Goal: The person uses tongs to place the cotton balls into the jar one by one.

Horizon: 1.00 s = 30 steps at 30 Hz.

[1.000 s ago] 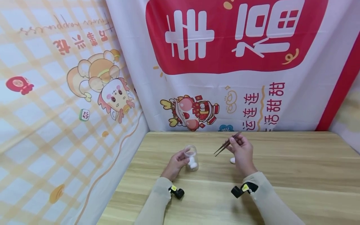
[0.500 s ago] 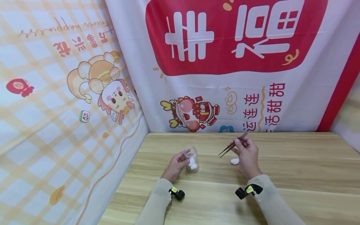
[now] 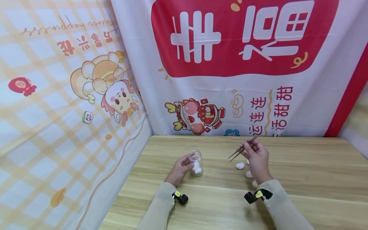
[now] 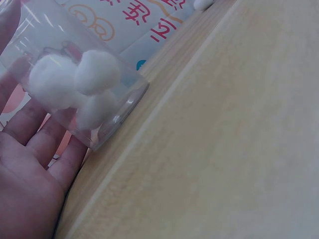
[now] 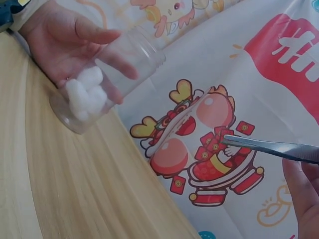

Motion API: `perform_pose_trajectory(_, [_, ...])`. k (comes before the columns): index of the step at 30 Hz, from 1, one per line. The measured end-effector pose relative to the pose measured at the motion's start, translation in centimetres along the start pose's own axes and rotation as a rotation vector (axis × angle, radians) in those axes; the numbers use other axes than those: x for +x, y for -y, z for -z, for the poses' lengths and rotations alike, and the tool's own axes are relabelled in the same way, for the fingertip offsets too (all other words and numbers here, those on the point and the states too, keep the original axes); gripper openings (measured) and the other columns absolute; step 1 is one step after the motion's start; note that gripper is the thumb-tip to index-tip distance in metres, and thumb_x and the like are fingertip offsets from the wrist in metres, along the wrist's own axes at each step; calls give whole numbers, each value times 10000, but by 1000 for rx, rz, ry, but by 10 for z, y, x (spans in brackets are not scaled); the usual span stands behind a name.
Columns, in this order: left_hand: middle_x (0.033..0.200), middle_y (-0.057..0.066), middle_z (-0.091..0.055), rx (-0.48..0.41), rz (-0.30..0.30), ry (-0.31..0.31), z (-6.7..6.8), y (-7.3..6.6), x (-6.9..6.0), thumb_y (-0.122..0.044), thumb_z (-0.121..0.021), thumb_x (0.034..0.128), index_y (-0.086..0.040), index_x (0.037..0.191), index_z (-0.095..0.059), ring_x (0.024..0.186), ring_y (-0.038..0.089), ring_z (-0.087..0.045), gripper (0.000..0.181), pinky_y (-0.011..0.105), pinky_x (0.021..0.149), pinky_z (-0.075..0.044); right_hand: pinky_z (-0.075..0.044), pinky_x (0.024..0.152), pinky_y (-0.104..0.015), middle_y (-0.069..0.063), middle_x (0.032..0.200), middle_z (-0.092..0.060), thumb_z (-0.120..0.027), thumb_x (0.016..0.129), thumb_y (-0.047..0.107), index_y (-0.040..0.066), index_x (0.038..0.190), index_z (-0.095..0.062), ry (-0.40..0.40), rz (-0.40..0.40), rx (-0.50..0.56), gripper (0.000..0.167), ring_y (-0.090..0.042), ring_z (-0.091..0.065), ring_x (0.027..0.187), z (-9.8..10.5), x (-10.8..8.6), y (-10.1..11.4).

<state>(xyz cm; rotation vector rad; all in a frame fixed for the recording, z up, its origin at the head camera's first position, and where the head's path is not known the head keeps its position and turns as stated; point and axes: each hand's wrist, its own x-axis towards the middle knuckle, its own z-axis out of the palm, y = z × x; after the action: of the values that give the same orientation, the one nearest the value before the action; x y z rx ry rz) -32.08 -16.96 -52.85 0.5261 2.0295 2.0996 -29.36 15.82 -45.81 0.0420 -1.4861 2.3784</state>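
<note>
Left hand (image 3: 179,169): fingers and thumb curled round the side of a clear jar (image 3: 197,162), mouth uppermost, thumb towards the right hand's side. Contact between jar base and bench (image 3: 212,207) impossible to tell.

Jar contents: white balls (image 5: 87,94), at least three, soft and cotton-like, heaped in the lower part, just beside the left fingers and seen through the clear wall.

Right hand (image 3: 257,162): well apart from the left, holding slim metal tweezers (image 5: 271,146) in a pinch between thumb and fingers. Tips slightly parted in the head view, slanting down and out to the left of the right hand, towards the jar, short of touching it.

Loose pieces: further white pieces lying on the bench. One (image 3: 240,166) just left of the right hand, below the tweezer tips in the head view; another (image 3: 249,174) close by the palm edge, partly hidden; a third (image 3: 254,184) near the right wrist, partly covered. Exact count uncertain behind the hand.

Surroundings: light wood-grain bench below both hands; white cloth (image 3: 187,86) with red lettering and cartoon figures, upright beyond the hands; checked cloth (image 3: 40,127) to the left of the left hand.
</note>
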Motion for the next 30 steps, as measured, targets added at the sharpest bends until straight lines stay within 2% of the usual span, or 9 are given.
perform_pose_trajectory(7, [1432, 77, -499, -1, 0, 0, 0, -1, 0, -106, -651, 935, -119, 1447, -465, 1307, 220, -461, 545, 315, 1059, -379, -543, 843, -360, -115, 1032, -638, -603, 961, 87, -6, 1141, -541, -15, 7, 2, 212, -200, -656, 936, 9, 4, -2])
perform_pose_trajectory(14, [1450, 98, -477, 15, 5, -14, 0, -1, 0, -71, -629, 945, -143, 1432, -491, 1313, 215, -452, 510, 318, 1069, -365, -542, 842, -348, -112, 1036, -639, -626, 946, 87, 9, 1144, -556, -72, -11, 12, 224, -198, -655, 938, 17, 8, -2])
perform_pose_trajectory(20, [1459, 101, -465, 22, 0, -15, 0, -1, 0, -107, -645, 941, -128, 1434, -486, 1324, 218, -439, 518, 324, 1080, -349, -540, 845, -344, -112, 1031, -642, -638, 937, 89, 5, 1146, -566, -84, -20, 6, 237, -195, -655, 946, 22, 11, -7])
perform_pose_trajectory(26, [1422, 118, -505, -13, -9, -7, -1, -1, 0, -118, -655, 934, -114, 1433, -483, 1304, 233, -465, 528, 318, 1055, -385, -538, 844, -329, -101, 1046, -631, -622, 949, 90, 24, 1164, -567, -103, -28, -30, 231, -186, -649, 956, 25, 12, -8])
perform_pose_trajectory(30, [1420, 106, -510, -20, -4, -3, 0, 0, 0, -153, -682, 918, -131, 1428, -494, 1302, 216, -466, 544, 301, 1046, -392, -540, 840, -317, -94, 1037, -631, -619, 950, 77, 31, 1155, -573, -126, -43, -51, 215, -239, -638, 1007, 30, 14, -9])
